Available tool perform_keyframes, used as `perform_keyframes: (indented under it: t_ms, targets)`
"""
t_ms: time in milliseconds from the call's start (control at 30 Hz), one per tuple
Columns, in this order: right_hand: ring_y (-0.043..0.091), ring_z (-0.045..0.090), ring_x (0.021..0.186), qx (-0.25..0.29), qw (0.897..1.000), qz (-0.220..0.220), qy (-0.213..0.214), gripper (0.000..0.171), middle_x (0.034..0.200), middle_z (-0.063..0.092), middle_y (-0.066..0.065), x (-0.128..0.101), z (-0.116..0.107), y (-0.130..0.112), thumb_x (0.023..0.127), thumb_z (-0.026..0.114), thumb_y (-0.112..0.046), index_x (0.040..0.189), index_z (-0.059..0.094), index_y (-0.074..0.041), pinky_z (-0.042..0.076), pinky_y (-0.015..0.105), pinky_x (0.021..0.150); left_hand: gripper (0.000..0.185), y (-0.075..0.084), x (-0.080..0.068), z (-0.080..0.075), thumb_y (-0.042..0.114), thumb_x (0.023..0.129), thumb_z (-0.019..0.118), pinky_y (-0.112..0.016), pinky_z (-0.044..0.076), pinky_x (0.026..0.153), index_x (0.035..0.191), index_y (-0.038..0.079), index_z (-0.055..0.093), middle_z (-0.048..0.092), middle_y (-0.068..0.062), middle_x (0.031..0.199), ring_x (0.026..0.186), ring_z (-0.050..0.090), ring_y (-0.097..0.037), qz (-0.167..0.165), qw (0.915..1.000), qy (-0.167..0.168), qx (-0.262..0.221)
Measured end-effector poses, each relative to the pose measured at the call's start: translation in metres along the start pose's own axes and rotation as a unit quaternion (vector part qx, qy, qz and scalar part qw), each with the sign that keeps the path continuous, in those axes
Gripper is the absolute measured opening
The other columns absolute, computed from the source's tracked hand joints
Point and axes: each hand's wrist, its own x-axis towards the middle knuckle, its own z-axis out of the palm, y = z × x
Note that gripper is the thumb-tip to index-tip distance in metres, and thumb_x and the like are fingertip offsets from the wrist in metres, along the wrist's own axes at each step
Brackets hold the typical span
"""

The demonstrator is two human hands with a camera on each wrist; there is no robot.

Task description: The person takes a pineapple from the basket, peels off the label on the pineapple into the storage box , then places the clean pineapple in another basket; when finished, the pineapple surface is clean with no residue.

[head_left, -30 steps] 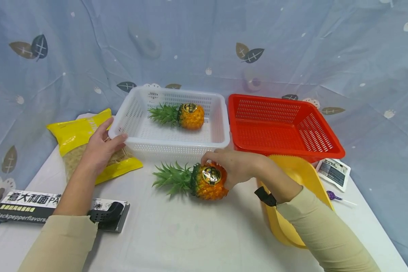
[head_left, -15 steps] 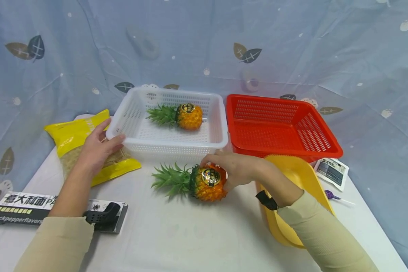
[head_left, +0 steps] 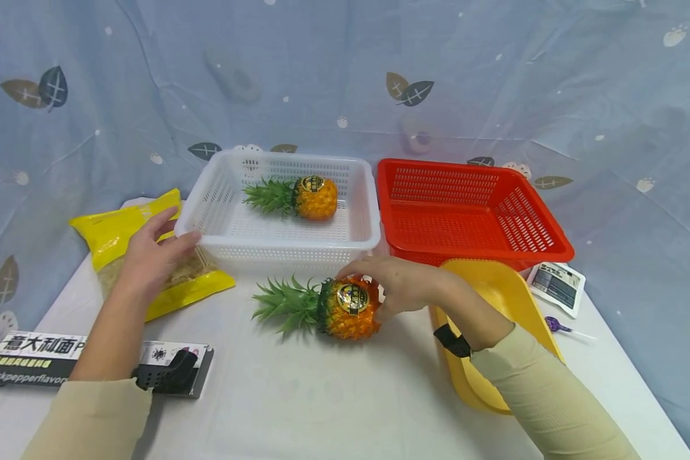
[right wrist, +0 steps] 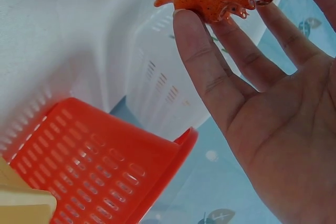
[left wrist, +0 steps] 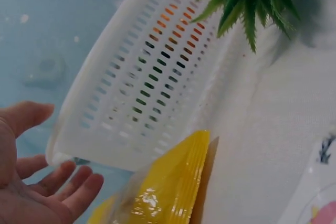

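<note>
Resting on the bench (head_left: pixel 322 396), a pineapple (head_left: pixel 347 311) meets the right hand (head_left: pixel 399 284), its fingers (right wrist: pixel 202 64) straight and spread against the fruit. The left hand (head_left: pixel 144 255) lies open beside the white basket (head_left: pixel 218 198), over a yellow bag (head_left: pixel 112 230).

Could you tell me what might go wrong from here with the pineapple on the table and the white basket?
1. The right hand only touches the pineapple with fairly straight fingers; the round fruit could roll or slip if lifted so.
2. The left hand is open beside the white basket, not holding it, so the basket may slide if bumped.
3. Another pineapple already lies inside; a dropped fruit could strike it.
</note>
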Motion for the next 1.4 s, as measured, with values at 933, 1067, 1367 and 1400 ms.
perform_keyframes:
  t_ms: [933,1067,1367,1400]
  targets:
    - [0.019,0.056,0.109,0.025,1.000,0.012,0.010,0.067,0.131,0.060,-0.001,-0.002,0.000,0.004,0.081,0.083,-0.006,0.142,0.057,-0.016,0.056,0.030,0.085,0.049,0.065,-0.059,0.073,0.021,0.095,0.076,-0.045,0.052,0.104,0.141,0.009,0.061,0.061,-0.010,0.138,0.125,0.058,-0.030,0.318,0.9327,-0.122,0.120]
    - [0.018,0.056,0.110,0.026,1.000,0.013,0.011,0.067,0.131,0.061,-0.001,-0.001,0.000,0.005,0.082,0.083,-0.007,0.142,0.057,-0.017,0.057,0.031,0.087,0.058,0.068,-0.062,0.095,0.028,0.091,0.080,-0.054,0.051,0.105,0.143,0.013,0.060,0.060,-0.009,0.141,0.127,0.058,-0.032,0.322,0.9148,-0.179,0.166]
    - [0.018,0.058,0.114,0.032,0.999,0.017,0.011,0.066,0.135,0.061,-0.002,-0.001,0.000,0.009,0.082,0.084,-0.008,0.142,0.058,-0.019,0.057,0.033,0.091,0.070,0.071,-0.062,0.133,0.039,0.088,0.080,-0.054,0.049,0.111,0.148,0.013,0.055,0.056,-0.008,0.144,0.131,0.056,-0.030,0.339,0.8767,-0.233,0.249]
    - [0.018,0.058,0.114,0.032,0.999,0.015,0.012,0.066,0.135,0.061,-0.002,-0.001,0.000,0.009,0.082,0.084,-0.009,0.142,0.058,-0.019,0.057,0.035,0.092,0.071,0.071,-0.061,0.135,0.040,0.088,0.081,-0.053,0.049,0.111,0.148,0.012,0.055,0.056,-0.008,0.144,0.131,0.056,-0.030,0.338,0.8741,-0.235,0.258]
